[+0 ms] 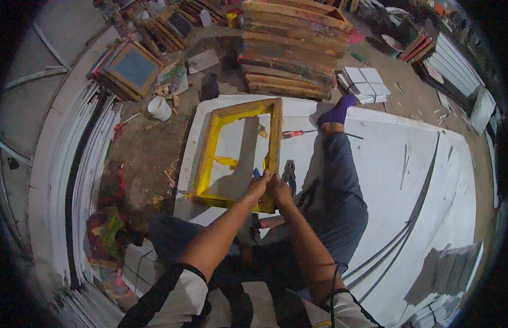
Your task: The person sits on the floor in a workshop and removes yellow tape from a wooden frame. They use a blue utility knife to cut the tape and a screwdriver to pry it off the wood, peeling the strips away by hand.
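Observation:
A wooden frame (274,136), its inside edges smeared with yellow paint, stands tilted on the white sheet before me. Torn yellow scraps (225,161) cling to its inner edge. My left hand (257,187) is closed at the inner edge of the frame's right bar, near the lower corner. Close beside it, my right hand (281,190) is closed round the outer side of that bar; its fingertips are partly hidden. Dark-handled pliers (289,174) lie just right of my right hand. Farther off is a screwdriver (293,134) with a red handle.
My outstretched leg (341,169) lies right of the frame. A red-handled tool (270,222) rests near my lap. Stacked wooden frames (295,49) rise beyond the sheet. A white bucket (160,109) stands at the left; dark straps (396,243) cross the white sheet (429,180) at right.

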The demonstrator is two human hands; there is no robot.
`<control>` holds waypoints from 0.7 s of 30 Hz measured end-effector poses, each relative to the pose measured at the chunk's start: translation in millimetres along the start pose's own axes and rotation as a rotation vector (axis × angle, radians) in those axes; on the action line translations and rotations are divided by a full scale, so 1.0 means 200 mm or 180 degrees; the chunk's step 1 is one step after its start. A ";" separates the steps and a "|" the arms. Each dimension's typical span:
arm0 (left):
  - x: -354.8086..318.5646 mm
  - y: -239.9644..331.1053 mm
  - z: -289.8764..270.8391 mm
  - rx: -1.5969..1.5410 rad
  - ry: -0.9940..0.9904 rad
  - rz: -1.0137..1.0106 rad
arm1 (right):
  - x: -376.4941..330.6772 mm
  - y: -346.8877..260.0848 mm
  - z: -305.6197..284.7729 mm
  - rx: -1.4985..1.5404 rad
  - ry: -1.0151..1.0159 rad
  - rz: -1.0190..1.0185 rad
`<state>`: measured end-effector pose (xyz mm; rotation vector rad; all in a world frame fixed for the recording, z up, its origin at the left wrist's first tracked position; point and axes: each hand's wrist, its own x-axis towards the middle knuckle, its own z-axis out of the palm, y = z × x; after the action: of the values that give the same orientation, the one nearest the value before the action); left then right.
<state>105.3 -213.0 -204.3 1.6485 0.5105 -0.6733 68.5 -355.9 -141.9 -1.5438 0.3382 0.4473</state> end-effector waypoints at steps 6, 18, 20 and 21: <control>-0.15 0.08 0.08 0.0734 0.0490 0.0282 | 0.00 0.19 0.09 -0.0095 0.0750 -0.0359; -0.01 -0.44 -0.09 -0.0221 0.1533 0.0778 | -0.16 0.08 0.33 -0.1423 0.0566 -0.0123; -0.04 -0.40 0.00 -0.0076 0.1516 0.0751 | -0.12 0.14 0.28 -0.1505 0.0635 -0.0168; -0.06 -0.36 0.04 -0.0003 0.1513 0.0733 | -0.10 0.16 0.25 -0.1542 0.0661 -0.0207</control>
<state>47.5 -207.3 -248.1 1.8367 0.6428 -0.1058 32.7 -307.6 -160.0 -2.0758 0.3544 0.3310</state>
